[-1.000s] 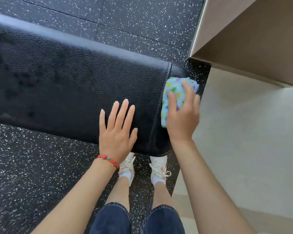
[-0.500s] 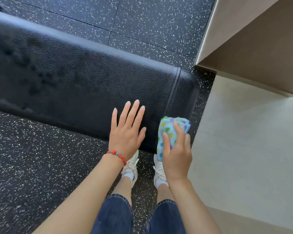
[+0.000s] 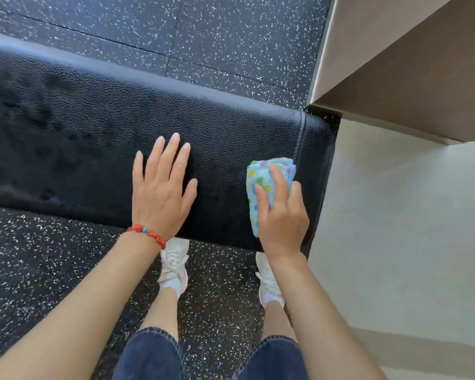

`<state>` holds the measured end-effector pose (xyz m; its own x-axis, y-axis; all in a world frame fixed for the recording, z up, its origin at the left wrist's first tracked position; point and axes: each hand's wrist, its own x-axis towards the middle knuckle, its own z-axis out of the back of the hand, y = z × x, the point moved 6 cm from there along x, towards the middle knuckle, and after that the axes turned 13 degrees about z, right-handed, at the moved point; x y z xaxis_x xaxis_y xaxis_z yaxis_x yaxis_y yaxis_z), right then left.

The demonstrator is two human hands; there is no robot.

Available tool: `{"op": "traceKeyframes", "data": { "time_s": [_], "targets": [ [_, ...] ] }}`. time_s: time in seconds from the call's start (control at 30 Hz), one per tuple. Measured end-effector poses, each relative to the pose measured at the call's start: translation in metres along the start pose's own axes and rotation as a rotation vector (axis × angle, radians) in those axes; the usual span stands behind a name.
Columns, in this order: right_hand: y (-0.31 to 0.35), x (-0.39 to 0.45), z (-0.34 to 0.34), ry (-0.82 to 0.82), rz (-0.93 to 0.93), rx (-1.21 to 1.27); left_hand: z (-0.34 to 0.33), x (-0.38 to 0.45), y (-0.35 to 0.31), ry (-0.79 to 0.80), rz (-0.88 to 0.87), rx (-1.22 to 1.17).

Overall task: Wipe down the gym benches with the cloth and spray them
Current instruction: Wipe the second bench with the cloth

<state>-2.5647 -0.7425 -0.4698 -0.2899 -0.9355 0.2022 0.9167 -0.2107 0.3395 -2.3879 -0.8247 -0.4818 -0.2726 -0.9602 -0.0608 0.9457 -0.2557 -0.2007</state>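
The right hand (image 3: 283, 215) presses the folded cloth (image 3: 261, 187) flat near the worktop's (image 3: 93, 127) right end, while the left hand (image 3: 161, 193) rests spread-open beside it, unwiped length stretching leftward.

arms: bare, sleeveless to frame edge | left hand (image 3: 159, 196): red bead bracelet (image 3: 147, 233) with one blue bead at wrist | right hand (image 3: 283, 220): no jewellery | legs: dark blue denim (image 3: 148, 355), cuffs cropped above ankle | feet: pale laced sneakers (image 3: 173, 266), white socks, at 6 o'clock
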Motion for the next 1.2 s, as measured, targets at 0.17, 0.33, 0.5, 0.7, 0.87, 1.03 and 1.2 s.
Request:
{"op": "traceKeyframes", "data": {
  "time_s": [0.17, 0.33, 0.5, 0.7, 0.87, 1.03, 1.2],
  "targets": [
    [-0.013, 0.073, -0.01, -0.068, -0.134, -0.016, -0.007, 0.006, 0.024, -0.013, -0.104, 0.037],
    [-0.001, 0.055, -0.013, -0.101, -0.109, -0.009, -0.008, 0.006, 0.024, -0.038, -0.117, 0.034],
    [0.044, -0.012, -0.016, 0.001, 0.15, 0.001, -0.007, 0.007, 0.025, -0.038, -0.111, 0.017],
    [0.038, 0.035, -0.019, 0.028, 0.332, -0.069, -0.007, 0.007, 0.025, -0.046, -0.105, 0.021],
    [0.026, 0.114, -0.036, -0.024, 0.14, -0.017, -0.006, 0.008, 0.024, -0.043, -0.109, 0.012],
    [0.047, 0.071, -0.03, -0.033, 0.336, -0.006, 0.006, 0.006, 0.043, -0.099, 0.031, -0.041],
    [0.081, 0.02, -0.033, 0.083, 0.535, 0.066, 0.009, 0.003, 0.084, -0.149, 0.217, 0.008]
  ]
}}
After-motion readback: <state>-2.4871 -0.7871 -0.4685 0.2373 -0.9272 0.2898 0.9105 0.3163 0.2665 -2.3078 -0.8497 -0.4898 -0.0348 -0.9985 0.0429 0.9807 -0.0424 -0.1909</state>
